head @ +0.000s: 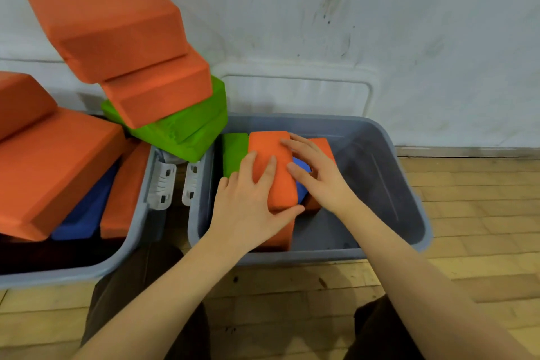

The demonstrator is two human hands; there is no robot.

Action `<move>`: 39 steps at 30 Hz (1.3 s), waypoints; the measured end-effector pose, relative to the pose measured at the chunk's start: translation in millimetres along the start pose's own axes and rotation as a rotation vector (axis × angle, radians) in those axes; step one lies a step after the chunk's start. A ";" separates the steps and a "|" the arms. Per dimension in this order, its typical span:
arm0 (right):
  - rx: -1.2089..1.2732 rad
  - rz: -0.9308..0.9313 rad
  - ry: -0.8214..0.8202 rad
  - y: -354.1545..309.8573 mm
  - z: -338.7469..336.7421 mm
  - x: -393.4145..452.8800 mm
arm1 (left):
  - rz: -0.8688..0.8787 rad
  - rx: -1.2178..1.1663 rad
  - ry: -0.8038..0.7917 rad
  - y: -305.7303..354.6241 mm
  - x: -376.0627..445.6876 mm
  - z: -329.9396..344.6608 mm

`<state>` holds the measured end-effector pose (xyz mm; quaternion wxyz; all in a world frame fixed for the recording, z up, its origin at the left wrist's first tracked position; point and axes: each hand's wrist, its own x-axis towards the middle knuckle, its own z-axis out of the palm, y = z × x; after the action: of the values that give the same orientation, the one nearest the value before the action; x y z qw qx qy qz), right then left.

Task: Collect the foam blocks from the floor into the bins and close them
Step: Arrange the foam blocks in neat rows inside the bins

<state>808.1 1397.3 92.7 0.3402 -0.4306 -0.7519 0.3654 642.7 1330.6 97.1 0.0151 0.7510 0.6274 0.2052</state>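
Note:
Two grey bins stand side by side against the wall. Inside the right bin (409, 184) an orange foam block (271, 152) stands on edge, with a green block (233, 152), a blue block (301, 168) and other orange blocks around it. My left hand (248, 204) grips this orange block from its near left side, thumb under its near end. Against its right side rests my right hand (315, 175), fingers spread. The left bin (128, 231) is overfilled with orange blocks (58, 161) and a blue one (87, 207).
A tilted stack of two orange blocks (117, 23) on green blocks (187, 126) leans over the gap between the bins. A white lid (298, 93) stands against the wall behind the right bin. White latches (163, 184) hang between the bins. My knees are on the wooden floor (482, 213).

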 end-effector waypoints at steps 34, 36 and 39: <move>-0.741 0.269 -0.047 118.6 106.2 5.2 | -0.304 0.088 -0.245 -81.7 44.0 154.1; -0.760 0.274 -0.027 119.4 107.9 8.7 | -0.301 0.097 -0.235 -82.4 46.0 156.7; -0.788 0.264 0.025 119.8 111.5 9.6 | -0.268 0.116 -0.258 -87.1 46.4 160.6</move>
<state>759.9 1420.7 -62.2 0.1086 -0.6249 -0.7684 0.0851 619.6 1430.8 -60.9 0.0791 0.6804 0.7255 0.0667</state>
